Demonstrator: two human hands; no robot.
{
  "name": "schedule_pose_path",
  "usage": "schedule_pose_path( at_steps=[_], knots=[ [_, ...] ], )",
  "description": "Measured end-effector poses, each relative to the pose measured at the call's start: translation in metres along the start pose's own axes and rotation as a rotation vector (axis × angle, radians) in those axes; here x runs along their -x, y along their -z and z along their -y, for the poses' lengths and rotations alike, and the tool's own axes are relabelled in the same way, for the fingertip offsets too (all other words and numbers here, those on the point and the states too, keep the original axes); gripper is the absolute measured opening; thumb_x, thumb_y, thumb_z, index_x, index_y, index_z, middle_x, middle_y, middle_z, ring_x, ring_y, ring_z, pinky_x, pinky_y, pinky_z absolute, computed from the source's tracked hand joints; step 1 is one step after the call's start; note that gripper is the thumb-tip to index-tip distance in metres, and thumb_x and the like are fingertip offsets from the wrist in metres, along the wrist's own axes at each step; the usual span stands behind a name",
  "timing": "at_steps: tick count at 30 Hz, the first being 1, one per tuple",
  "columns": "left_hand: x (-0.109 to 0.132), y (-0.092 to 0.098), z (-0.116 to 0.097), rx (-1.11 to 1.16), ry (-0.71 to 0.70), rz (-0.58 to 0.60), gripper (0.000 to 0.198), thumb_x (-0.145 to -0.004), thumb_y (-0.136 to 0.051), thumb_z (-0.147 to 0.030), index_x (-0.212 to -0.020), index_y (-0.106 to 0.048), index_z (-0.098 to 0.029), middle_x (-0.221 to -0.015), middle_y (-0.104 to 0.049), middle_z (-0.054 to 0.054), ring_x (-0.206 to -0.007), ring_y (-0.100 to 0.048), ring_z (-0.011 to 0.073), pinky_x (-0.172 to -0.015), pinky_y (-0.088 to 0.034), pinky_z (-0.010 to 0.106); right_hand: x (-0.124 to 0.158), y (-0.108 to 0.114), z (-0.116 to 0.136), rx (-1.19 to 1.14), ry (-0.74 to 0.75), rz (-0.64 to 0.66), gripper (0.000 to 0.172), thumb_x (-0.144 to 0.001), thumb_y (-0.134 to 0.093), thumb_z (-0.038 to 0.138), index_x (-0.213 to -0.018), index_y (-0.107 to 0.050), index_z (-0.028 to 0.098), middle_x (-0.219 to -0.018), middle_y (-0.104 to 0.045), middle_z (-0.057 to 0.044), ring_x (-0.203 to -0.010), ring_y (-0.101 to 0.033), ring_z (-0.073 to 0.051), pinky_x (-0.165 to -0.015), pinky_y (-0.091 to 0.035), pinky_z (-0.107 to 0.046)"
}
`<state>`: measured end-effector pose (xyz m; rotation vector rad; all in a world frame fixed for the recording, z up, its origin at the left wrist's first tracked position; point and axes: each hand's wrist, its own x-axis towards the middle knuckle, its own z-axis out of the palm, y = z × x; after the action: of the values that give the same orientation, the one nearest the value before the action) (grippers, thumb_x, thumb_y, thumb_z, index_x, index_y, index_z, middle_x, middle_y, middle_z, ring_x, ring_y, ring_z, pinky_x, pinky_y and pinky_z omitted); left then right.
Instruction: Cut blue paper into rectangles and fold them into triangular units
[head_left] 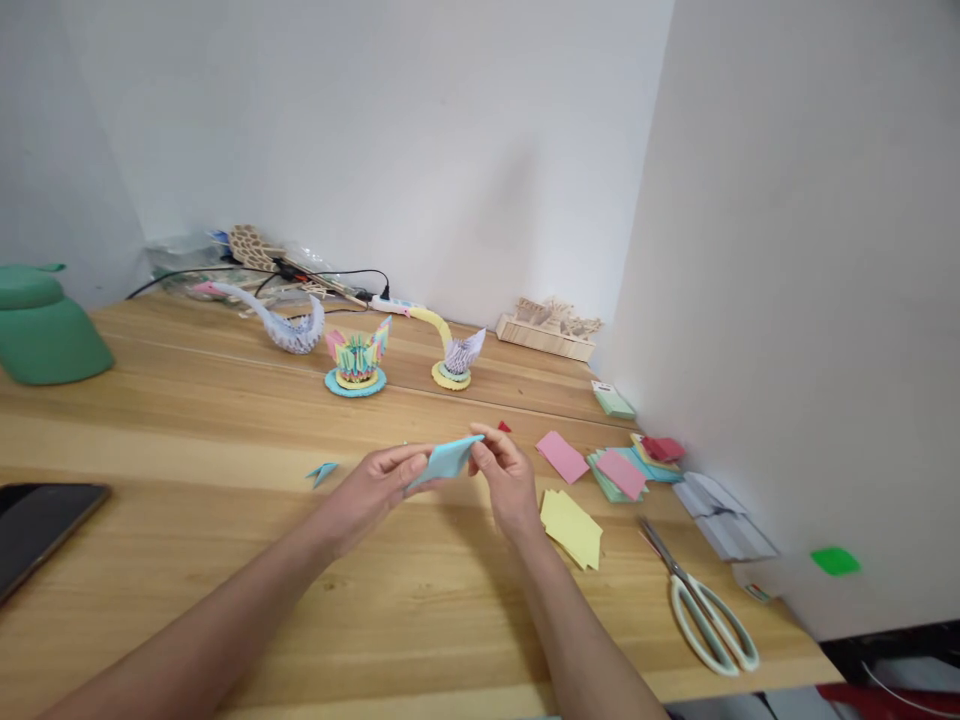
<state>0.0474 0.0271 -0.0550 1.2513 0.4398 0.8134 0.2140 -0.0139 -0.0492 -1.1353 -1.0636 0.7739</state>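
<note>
A light blue paper slip (448, 460) is held a little above the wooden table (225, 560) between both hands. My left hand (379, 487) pinches its left end with thumb and fingers closed. My right hand (504, 476) pinches its right end, fingers curled. A small folded blue paper piece (323, 471) lies on the table to the left of my left hand. Yellow paper slips (572, 528) lie just right of my right wrist.
Pink (562, 456), green and red paper stacks (637, 465) and white sheets (721, 512) lie at right, with scissors (705, 610) near the front edge. Paper swans (289, 322), (454, 357) and a colourful paper basket (357, 362) stand behind. A phone (37, 525) and a green object (41, 325) are at left.
</note>
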Motion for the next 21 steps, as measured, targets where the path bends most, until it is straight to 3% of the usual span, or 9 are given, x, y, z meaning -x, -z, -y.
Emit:
schedule_pose_path(
  at_steps=[4, 6, 13, 21],
  knots=[
    [0.0001, -0.0004, -0.0032, -0.330, -0.124, -0.067, 0.025, -0.077, -0.062, -0.035, -0.099, -0.069, -0.024, -0.120, -0.061, 0.005, -0.117, -0.050, 0.0248, -0.098, -0.040, 0.039, 0.0014, -0.0037, -0.0002, -0.162, -0.084, 0.058, 0.042, -0.072, -0.067, 0.032, -0.113, -0.060, 0.026, -0.111, -0.063, -0.005, -0.081, -0.059, -0.016, -0.067, -0.050, -0.030],
    [-0.0005, 0.0006, -0.0020, -0.432, -0.205, -0.108, 0.025, -0.075, -0.063, -0.033, -0.098, -0.069, -0.024, -0.122, -0.059, 0.006, -0.118, -0.049, 0.0250, -0.096, -0.042, 0.038, 0.0021, -0.0047, -0.0009, -0.232, -0.130, 0.104, 0.046, -0.072, -0.067, 0.035, -0.117, -0.058, 0.028, -0.118, -0.060, -0.005, -0.089, -0.060, -0.018, -0.071, -0.052, -0.032],
    [0.0004, 0.0047, 0.0011, -0.889, -0.447, -0.179, 0.023, -0.076, -0.064, -0.028, -0.099, -0.066, -0.024, -0.128, -0.052, 0.008, -0.119, -0.046, 0.0242, -0.101, -0.036, 0.042, 0.0053, -0.0036, -0.0006, -0.353, -0.213, 0.193, 0.046, -0.074, -0.066, 0.040, -0.118, -0.058, 0.028, -0.117, -0.062, -0.003, -0.093, -0.062, -0.018, -0.077, -0.051, -0.032],
    [0.0012, 0.0069, -0.0029, -1.021, -0.436, -0.074, 0.026, -0.075, -0.066, -0.031, -0.097, -0.059, -0.022, -0.136, -0.045, 0.011, -0.125, -0.040, 0.0255, -0.104, -0.032, 0.044, 0.0069, 0.0005, 0.0014, -0.323, -0.232, 0.298, 0.042, -0.074, -0.067, 0.031, -0.115, -0.059, 0.030, -0.123, -0.058, -0.001, -0.103, -0.058, -0.018, -0.080, -0.049, -0.030]
  ],
)
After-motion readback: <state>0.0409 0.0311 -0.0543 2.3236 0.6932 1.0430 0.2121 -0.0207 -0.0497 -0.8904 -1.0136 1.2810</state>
